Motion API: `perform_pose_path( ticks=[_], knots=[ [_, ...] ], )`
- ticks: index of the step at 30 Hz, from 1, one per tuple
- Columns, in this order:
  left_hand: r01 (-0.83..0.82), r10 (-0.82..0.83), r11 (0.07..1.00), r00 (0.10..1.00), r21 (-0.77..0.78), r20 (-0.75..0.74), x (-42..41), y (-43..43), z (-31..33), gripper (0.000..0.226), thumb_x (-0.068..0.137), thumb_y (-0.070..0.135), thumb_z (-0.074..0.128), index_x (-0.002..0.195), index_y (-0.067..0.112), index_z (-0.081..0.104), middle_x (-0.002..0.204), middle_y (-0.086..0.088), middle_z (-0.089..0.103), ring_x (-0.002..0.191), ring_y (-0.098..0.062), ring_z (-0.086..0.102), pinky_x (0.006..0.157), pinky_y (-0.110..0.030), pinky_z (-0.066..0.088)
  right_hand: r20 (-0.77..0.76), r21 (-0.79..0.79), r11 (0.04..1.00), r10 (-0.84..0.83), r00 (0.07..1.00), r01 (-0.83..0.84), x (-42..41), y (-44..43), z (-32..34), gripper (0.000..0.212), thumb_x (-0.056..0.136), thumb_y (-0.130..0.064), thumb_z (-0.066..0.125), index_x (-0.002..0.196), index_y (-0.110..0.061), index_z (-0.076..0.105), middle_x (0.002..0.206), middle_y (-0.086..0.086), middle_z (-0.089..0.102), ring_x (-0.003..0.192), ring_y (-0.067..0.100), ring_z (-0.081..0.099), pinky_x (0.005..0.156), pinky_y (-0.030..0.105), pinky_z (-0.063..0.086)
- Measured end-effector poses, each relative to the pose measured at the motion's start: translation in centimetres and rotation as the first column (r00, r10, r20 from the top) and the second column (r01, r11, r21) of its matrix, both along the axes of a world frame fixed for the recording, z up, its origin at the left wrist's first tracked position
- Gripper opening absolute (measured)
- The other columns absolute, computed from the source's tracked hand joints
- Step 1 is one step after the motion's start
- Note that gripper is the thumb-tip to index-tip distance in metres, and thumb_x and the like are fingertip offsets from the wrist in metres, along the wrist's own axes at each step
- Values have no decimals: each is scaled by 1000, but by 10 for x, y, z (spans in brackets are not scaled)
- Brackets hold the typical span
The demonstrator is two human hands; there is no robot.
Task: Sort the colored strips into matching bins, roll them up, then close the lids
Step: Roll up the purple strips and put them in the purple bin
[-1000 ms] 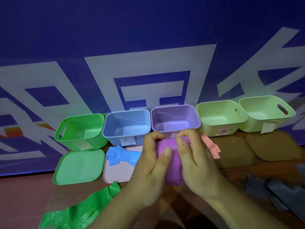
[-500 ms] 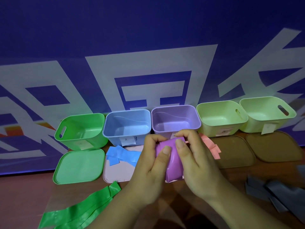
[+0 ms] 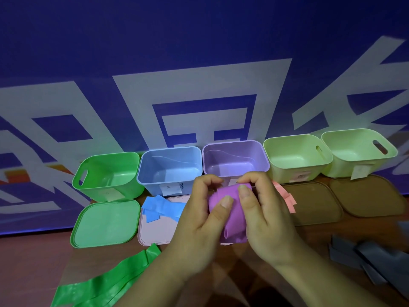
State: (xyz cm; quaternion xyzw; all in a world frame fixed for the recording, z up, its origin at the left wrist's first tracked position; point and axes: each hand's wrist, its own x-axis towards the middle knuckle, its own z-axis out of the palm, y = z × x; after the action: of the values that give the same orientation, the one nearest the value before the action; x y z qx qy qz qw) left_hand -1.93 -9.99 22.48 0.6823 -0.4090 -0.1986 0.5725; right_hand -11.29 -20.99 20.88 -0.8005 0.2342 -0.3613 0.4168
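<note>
Nearest: loose green strip at lower left, grey strips at lower right, both flat on the table.

Next, mid-frame: left hand and right hand close together, both clamped on the purple strip. It is partly rolled into a fat bundle, thumbs on top, fingers curled over its far end. The open end of the roll faces the camera, so its long axis looks to run near-to-far, slightly tilted. It is held above the table; whether it touches the lid under it, cannot tell.

Behind the hands: blue strips on a pink lid, pink strips just right of the right hand.

Farthest: row of open bins. The purple bin sits straight beyond the fingertips, very near.

Judgement: rolling is almost done. The drop is a short push forward and up over the near rim. Both hands are about equally close, the right perhaps slightly more centred on the bin. Risk: the roll springs open on release.
</note>
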Motion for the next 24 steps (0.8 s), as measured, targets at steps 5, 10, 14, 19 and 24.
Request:
perform_pose_path(
  ticks=[5, 10, 14, 19, 24],
  knots=[
    [-5, 3, 1000, 997, 27, 83, -2, 4, -3, 35, 90, 52, 46, 120, 36, 48, 115, 18, 56, 109, -11, 56, 85, -13, 42, -33, 74, 996, -44, 998, 47, 3, 2, 1, 27, 94, -48, 38, 93, -26, 54, 89, -15, 59, 87, 7, 57, 72, 17, 43],
    [45, -51, 997, 993, 61, 106, -1, 5, -5, 32, 92, 49, 45, 121, 35, 47, 114, 15, 55, 107, -13, 55, 87, -18, 42, -69, 168, 985, -25, 997, 37, 3, 2, 6, 31, 92, -52, 40, 89, -25, 55, 87, -13, 60, 81, 9, 57, 70, 23, 44],
    [66, -71, 994, 995, 84, 69, 2, 7, -5, 27, 94, 44, 48, 119, 33, 46, 108, 17, 55, 100, -10, 56, 82, -16, 43, -86, 281, 960, 21, 996, 5, 4, 1, 8, 32, 89, -51, 42, 88, -22, 56, 84, -11, 61, 76, 9, 56, 72, 30, 46],
    [24, -27, 997, 998, 70, 51, 2, 5, -4, 24, 94, 47, 45, 116, 37, 45, 105, 20, 56, 97, -8, 57, 79, -13, 42, -76, 243, 968, 78, 994, -58, 0, 0, 9, 35, 88, -57, 39, 96, -28, 57, 94, -14, 63, 87, 9, 60, 77, 27, 48],
    [2, -1, 1000, 999, 14, -43, -2, 2, -2, 20, 96, 34, 43, 113, 25, 49, 104, 22, 59, 95, -4, 58, 79, -10, 42, -79, 117, 989, 99, 992, -90, -5, 1, 3, 34, 94, -52, 39, 114, -29, 53, 109, -14, 61, 103, 10, 59, 86, 25, 47]
  ],
)
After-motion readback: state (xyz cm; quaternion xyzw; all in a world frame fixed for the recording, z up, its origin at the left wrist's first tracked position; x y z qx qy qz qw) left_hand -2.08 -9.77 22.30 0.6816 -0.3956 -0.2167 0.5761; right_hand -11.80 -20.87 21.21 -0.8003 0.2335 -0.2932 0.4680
